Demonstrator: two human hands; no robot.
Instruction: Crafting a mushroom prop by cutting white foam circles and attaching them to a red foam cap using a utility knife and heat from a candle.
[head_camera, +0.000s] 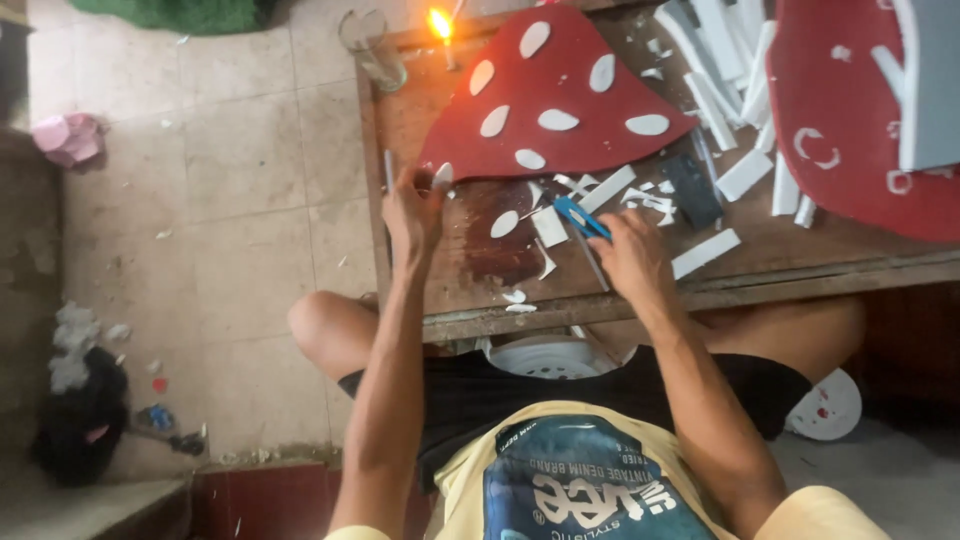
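Note:
My left hand (413, 212) pinches a small white foam oval (442, 176) at the lower left edge of a red mushroom-cap cutout (570, 95) dotted with white ovals. In my right hand (628, 255) is a blue utility knife (581, 217), its tip pointing up-left over the wooden table (760, 262). Between the two hands lies another loose white oval (504, 223) among white foam scraps (548, 226).
A lit candle (440, 26) and a glass jar (372, 48) stand at the table's far left corner. White foam strips (720, 60) are piled at the back, beside a second red cutout (850, 110). A dark phone (692, 190) lies near the scraps. Tiled floor is left.

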